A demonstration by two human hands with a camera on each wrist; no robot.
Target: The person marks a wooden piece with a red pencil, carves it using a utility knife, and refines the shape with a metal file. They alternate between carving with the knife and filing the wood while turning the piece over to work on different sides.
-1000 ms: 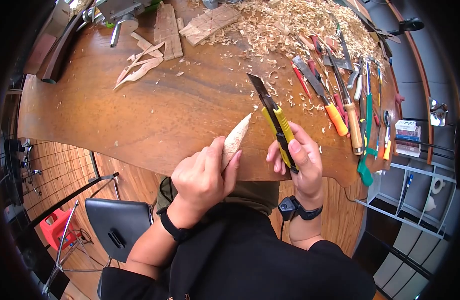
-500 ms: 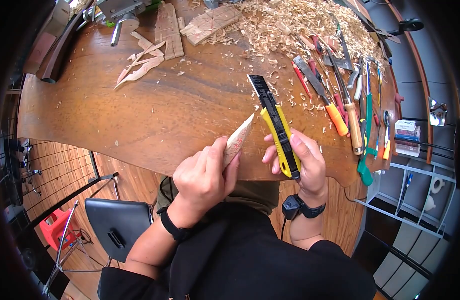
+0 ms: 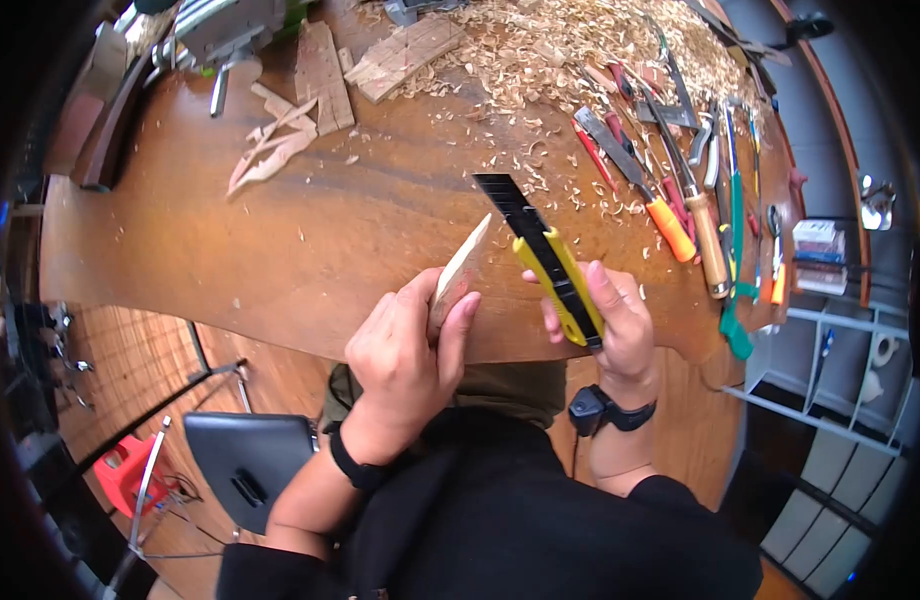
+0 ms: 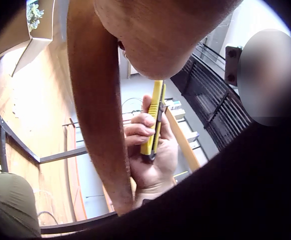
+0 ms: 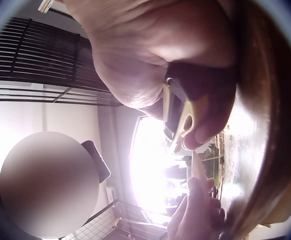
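my left hand (image 3: 398, 345) pinches the pointed wood (image 3: 460, 275) over the table (image 3: 380, 225), near side; my right hand (image 3: 627, 328) grips the knife (image 3: 568, 290) just right of it. i'd shave thin, away from me, left hand behind the blade (image 3: 510, 200).

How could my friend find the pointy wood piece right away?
Start at the big brown table and look along its near edge for the person's left hand. The pointy wood piece sticks out of that hand, its tip away from the person. Other wood pieces lie on the table, but this is the only one being held.
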